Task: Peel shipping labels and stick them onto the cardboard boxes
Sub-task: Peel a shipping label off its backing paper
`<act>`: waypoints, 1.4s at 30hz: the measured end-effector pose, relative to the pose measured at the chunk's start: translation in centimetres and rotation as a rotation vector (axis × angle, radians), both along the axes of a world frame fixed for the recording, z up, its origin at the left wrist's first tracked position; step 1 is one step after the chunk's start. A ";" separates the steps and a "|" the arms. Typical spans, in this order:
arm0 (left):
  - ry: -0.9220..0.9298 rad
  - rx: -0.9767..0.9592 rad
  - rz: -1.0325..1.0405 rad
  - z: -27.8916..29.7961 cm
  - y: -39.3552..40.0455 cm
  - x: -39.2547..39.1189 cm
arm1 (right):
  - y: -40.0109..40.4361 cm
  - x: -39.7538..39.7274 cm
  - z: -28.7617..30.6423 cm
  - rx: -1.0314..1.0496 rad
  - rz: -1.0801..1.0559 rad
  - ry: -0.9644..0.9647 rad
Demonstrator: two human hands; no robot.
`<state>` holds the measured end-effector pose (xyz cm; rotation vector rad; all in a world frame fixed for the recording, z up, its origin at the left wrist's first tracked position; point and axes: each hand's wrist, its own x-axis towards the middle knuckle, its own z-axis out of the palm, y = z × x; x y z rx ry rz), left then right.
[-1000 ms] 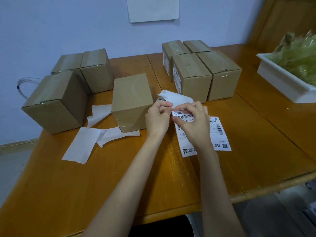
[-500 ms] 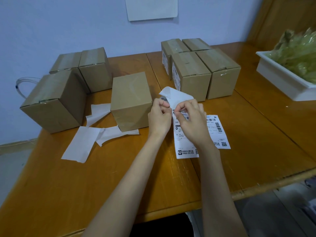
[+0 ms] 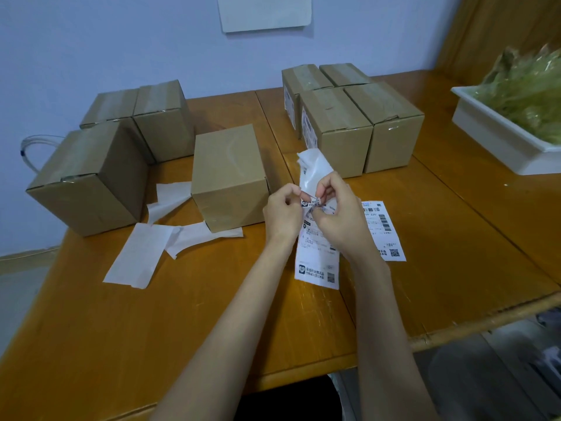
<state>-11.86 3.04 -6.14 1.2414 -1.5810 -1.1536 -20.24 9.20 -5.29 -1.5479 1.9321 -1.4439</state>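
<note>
Above the table's middle, my left hand (image 3: 283, 214) and my right hand (image 3: 340, 215) pinch the top of a printed shipping label (image 3: 317, 262). Its white backing (image 3: 314, 168) curls up and away behind my fingers. The label's lower end hangs down over the table. A second printed label (image 3: 385, 232) lies flat just right of my right hand. A plain cardboard box (image 3: 227, 177) stands just left of my left hand. Three more plain boxes (image 3: 91, 174) sit at the left. A group of boxes (image 3: 352, 123) behind my hands shows labels on its left-facing sides.
Several peeled white backing strips (image 3: 136, 256) lie on the wooden table (image 3: 151, 329) left of centre. A white tray (image 3: 501, 141) of green wrapped items sits at the right. The table's front edge runs close under my forearms. A clear tube loops at the far left.
The backing has been peeled further back and stands higher. The label now hangs lower and longer below my fingers. Both hands stayed in about the same place.
</note>
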 end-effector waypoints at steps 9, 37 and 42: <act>-0.059 0.065 0.005 0.0 0.2 -0.3 | 0.6 -0.9 0.4 -0.068 -0.031 -0.166; -0.039 0.103 -0.157 -1.4 0.0 1.8 | 2.2 -0.4 3.7 0.137 0.065 -0.078; -0.096 0.007 -0.179 -1.3 0.3 2.1 | 3.3 -0.9 6.0 0.222 0.181 -0.107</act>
